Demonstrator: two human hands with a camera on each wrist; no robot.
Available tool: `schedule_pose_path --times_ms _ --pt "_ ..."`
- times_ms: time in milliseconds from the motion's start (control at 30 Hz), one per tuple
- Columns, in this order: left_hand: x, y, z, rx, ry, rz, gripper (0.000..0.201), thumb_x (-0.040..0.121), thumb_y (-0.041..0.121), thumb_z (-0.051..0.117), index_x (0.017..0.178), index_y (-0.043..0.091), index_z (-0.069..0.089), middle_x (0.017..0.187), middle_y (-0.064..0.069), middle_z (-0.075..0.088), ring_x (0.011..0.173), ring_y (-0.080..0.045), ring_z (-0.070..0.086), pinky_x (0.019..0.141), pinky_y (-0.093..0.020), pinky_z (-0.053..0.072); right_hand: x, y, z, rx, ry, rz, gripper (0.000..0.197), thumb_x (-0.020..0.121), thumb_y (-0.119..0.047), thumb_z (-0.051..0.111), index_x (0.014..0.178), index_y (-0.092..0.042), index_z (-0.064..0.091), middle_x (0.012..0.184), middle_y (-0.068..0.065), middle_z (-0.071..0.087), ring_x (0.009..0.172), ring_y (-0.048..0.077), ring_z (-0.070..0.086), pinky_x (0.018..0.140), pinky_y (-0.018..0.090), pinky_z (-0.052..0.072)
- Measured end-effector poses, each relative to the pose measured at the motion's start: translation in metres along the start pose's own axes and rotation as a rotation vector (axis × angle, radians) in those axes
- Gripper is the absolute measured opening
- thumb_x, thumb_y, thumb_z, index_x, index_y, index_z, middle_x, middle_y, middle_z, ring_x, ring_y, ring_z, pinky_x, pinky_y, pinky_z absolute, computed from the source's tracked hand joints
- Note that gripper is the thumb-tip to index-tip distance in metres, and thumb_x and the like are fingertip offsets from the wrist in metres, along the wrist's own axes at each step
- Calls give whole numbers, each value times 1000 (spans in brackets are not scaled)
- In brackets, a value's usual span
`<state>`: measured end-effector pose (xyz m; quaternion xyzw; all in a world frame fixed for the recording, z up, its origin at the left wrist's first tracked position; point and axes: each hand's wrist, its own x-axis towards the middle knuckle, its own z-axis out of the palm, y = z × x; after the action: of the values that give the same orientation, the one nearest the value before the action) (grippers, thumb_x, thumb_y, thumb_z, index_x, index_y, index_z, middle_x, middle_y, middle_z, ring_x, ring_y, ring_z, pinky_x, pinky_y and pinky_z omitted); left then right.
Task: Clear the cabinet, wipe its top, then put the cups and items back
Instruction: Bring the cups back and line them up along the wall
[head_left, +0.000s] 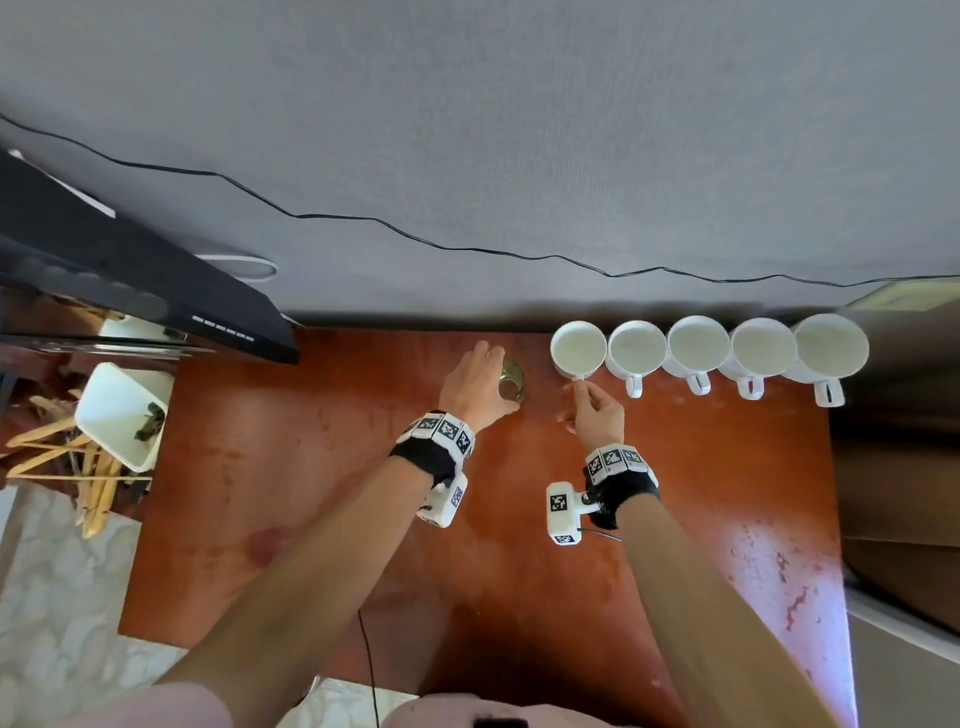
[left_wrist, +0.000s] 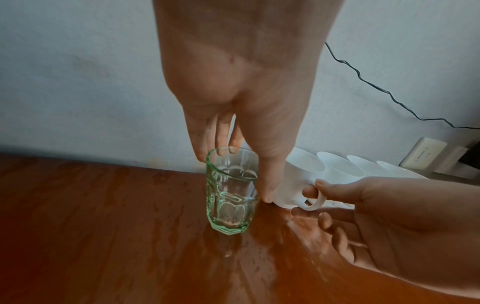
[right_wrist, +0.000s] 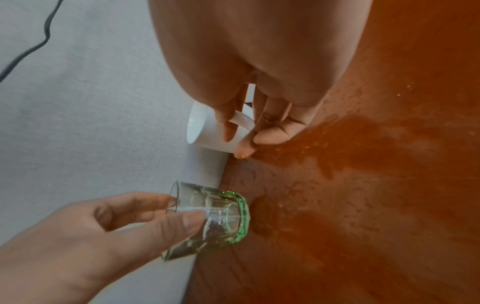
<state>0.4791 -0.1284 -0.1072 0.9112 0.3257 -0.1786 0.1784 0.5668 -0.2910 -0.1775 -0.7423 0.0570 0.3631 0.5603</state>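
The red-brown cabinet top (head_left: 363, 519) is glistening with wet streaks, so the wiping looks done and the putting-back is well under way. Five white cups (head_left: 698, 345) are sitting in a row along the wall, handles toward the person. The right hand (head_left: 597, 413) is pinching the handle of the leftmost cup (left_wrist: 301, 174) between thumb and forefinger — that cup stands on the wood, apparently just being settled. Just beside that grip, on its far side from the row, the left hand (head_left: 475, 387) is closing its fingertips and thumb around the rim of a green glass tumbler (left_wrist: 232, 191), upright on the wet surface. Which other items are still waiting to come back is outside these views.
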Motion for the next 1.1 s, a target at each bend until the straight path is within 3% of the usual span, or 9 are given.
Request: schedule_pose_path --times_ms 133,333,467,600,733,1100 --pt "13 6 -3 4 5 25 78 77 39 87 138 12 49 133 -4 48 120 -25 52 90 -40 53 -2 2 1 31 25 5 28 104 -31 55 93 -14 74 72 9 68 58 16 65 55 25 51" --pt "34 14 -4 27 -12 53 75 75 31 90 135 11 50 130 -6 48 117 -28 53 90 -42 54 -5 6 3 58 17 7 28 103 -35 57 97 -15 76 89 13 74 60 14 66 53 20 52" --pt "47 17 -2 59 -36 90 76 75 25 90 137 10 48 135 -7 47 120 -29 51 93 -44 53 -4 4 3 77 6 19 29 103 -35 57 100 -15 77 99 5 76 61 14 64 54 20 54" --pt "57 23 0 71 -34 121 76 75 22 90 137 10 48 137 -8 47 125 -28 49 93 -44 52 2 2 1 74 19 22 27 103 -36 57 100 -18 77 100 4 76 62 13 65 56 23 55" --pt "65 29 -1 58 -26 133 76 74 19 90 136 9 48 137 -8 48 126 -29 49 95 -44 51 4 2 0 71 26 12 26 103 -37 58 100 -20 77 88 6 74 62 13 64 58 26 56" --pt "69 26 0 52 3 135 77 75 22 90 138 10 47 137 -8 48 123 -29 52 91 -43 54 6 2 2 18 -6 40 27 102 -42 57 106 -23 76 95 -3 75 69 17 72 71 39 62"
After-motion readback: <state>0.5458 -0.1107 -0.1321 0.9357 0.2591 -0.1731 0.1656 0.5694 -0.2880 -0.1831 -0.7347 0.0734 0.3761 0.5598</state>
